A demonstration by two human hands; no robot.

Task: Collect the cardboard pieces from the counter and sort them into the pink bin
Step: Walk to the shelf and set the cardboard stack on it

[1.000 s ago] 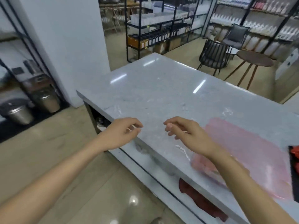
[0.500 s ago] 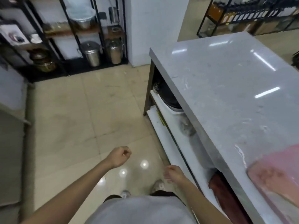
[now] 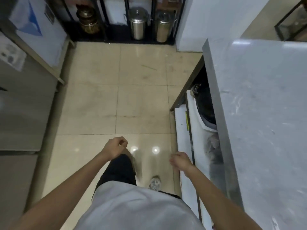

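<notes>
I look straight down at the tiled floor beside the grey marble counter (image 3: 259, 100), which fills the right side. My left hand (image 3: 115, 147) hangs over the floor with its fingers curled shut and nothing in it. My right hand (image 3: 180, 161) is loosely closed near the counter's lower white shelf (image 3: 181, 130), also holding nothing. No cardboard piece and no pink bin shows in this view.
Two steel lidded bins (image 3: 138, 24) and a brass pot (image 3: 88, 20) stand on a black rack at the far end. A steel cabinet (image 3: 21, 100) lines the left side. A white pillar (image 3: 216, 22) stands at the counter's far corner. Floor runs between them.
The view has swung left and down, away from the counter top to the floor. Both hands have dropped from over the counter to my sides. The pink sheet has left the view.
</notes>
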